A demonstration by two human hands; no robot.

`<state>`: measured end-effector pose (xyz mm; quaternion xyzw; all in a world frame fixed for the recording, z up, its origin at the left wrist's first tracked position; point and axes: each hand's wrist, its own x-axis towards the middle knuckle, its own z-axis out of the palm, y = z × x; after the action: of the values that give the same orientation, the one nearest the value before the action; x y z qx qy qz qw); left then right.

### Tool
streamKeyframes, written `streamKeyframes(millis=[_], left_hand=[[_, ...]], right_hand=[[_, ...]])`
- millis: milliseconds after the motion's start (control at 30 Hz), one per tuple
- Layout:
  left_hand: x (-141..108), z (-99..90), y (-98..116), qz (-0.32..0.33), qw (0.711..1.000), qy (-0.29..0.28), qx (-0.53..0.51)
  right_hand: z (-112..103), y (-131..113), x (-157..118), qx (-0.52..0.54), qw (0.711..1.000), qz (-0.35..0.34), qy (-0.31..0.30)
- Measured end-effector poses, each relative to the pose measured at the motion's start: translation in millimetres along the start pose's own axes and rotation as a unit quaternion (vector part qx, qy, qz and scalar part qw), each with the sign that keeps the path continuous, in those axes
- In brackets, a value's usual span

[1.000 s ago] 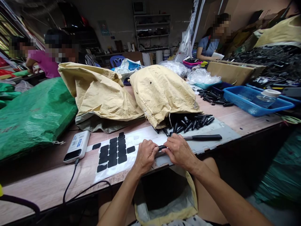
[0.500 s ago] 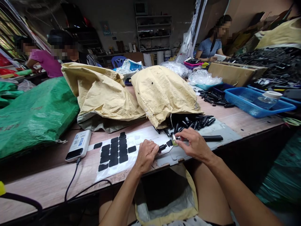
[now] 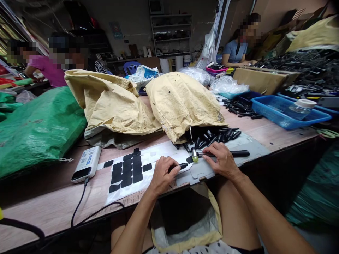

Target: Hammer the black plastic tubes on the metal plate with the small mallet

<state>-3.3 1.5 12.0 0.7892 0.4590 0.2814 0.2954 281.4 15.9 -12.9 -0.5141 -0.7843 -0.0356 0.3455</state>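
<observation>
Below and slightly right of the frame's centre, the left hand [image 3: 163, 173] pinches a black tube [image 3: 183, 165], likely light, stiff, smooth and best held around its middle, while the right hand [image 3: 222, 158] straddles a hammer [image 3: 239, 153], whether gripping one cannot tell.

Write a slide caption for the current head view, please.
Left hand holds a small black cylindrical piece; right hand touches a black-handled, silver-headed hammer.

Room in front of hammer [image 3: 239, 153]; sack [image 3: 185, 104] apparently overhangs pile [image 3: 224, 135].
</observation>
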Motion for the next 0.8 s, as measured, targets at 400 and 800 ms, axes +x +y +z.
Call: streamKeyframes(millis=[400,800], left_hand=[[-14,2.9,18,0.003,0.999,0.03,0.01],[-110,76.1,12,-0.214,0.891,-0.109,-0.387]], right_hand=[[1,1,-1,-0.01,1.0,-0.001,-0.011],[2,3,-2,-0.022,0.999,0.011,-0.023]])
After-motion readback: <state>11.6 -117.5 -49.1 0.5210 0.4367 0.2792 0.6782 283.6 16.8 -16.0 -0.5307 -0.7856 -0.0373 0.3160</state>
